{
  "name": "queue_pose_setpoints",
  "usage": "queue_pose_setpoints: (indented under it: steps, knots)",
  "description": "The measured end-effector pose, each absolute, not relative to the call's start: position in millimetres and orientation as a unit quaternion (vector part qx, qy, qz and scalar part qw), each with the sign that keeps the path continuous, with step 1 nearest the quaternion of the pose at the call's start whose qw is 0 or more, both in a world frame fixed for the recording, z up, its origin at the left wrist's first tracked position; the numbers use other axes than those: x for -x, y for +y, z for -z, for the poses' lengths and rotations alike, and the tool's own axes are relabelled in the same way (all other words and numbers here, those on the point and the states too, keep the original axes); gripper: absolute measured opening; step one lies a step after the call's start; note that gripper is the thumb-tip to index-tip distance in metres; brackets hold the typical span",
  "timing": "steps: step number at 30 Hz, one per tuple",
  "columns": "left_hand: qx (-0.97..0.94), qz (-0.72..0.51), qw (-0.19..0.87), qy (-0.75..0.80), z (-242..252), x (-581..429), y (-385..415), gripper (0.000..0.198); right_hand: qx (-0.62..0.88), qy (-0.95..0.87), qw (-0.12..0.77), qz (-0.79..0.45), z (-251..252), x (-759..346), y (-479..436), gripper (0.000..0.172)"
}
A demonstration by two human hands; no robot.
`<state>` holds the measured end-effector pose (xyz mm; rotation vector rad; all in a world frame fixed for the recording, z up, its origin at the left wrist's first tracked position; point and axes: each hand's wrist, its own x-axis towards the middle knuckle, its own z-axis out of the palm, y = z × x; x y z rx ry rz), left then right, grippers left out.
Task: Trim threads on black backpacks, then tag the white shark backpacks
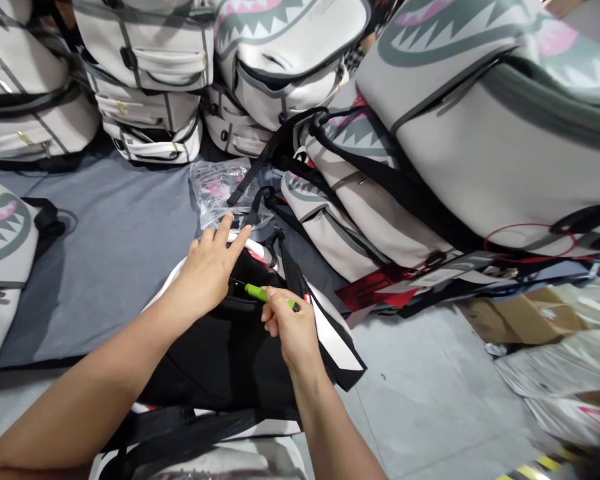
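Note:
A black and white backpack (215,353) lies in front of me, its black side facing up. My right hand (290,320) is closed around a slim green-handled tool (257,291). A thin metal shaft on the tool points left toward the black fabric, close to my left hand (210,267). That hand rests over the upper part of the backpack with its fingers stretched apart; its thumb is hidden. Black straps (293,267) and a white edge with a red patch show just beyond my fingers.
Stacked light grey backpacks (150,107) with shark-mouth prints line the back. More backpacks (370,200) lean at the right. A clear plastic bag (220,190) lies on the grey cloth surface (115,253). A cardboard box (525,317) and white sacks (560,363) stand on the floor at right.

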<state>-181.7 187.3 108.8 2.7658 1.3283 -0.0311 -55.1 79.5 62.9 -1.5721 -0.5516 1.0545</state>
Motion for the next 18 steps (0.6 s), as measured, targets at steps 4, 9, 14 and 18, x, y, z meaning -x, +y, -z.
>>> queue_pose_setpoints:
  steps: [4, 9, 14, 18]
  knots:
    - [-0.9, 0.009, 0.034, 0.434, -107.8, 181.9, 187.2, 0.097, 0.659, -0.265, 0.537, -0.455, -64.6, 55.9, 77.6, 0.036]
    - [-0.903, 0.001, 0.03, 0.428, -105.8, 183.0, 187.6, 0.096, 0.662, -0.276, 0.535, -0.447, -67.9, 58.4, 78.9, 0.036]
    - [-0.904, -0.002, 0.038, 0.426, -105.9, 183.5, 188.3, 0.096, 0.675, -0.296, 0.514, -0.438, -73.8, 60.4, 77.5, 0.039]
    - [-0.903, -0.005, 0.047, 0.427, -106.2, 183.6, 188.1, 0.096, 0.686, -0.324, 0.499, -0.418, -76.9, 61.1, 74.3, 0.038]
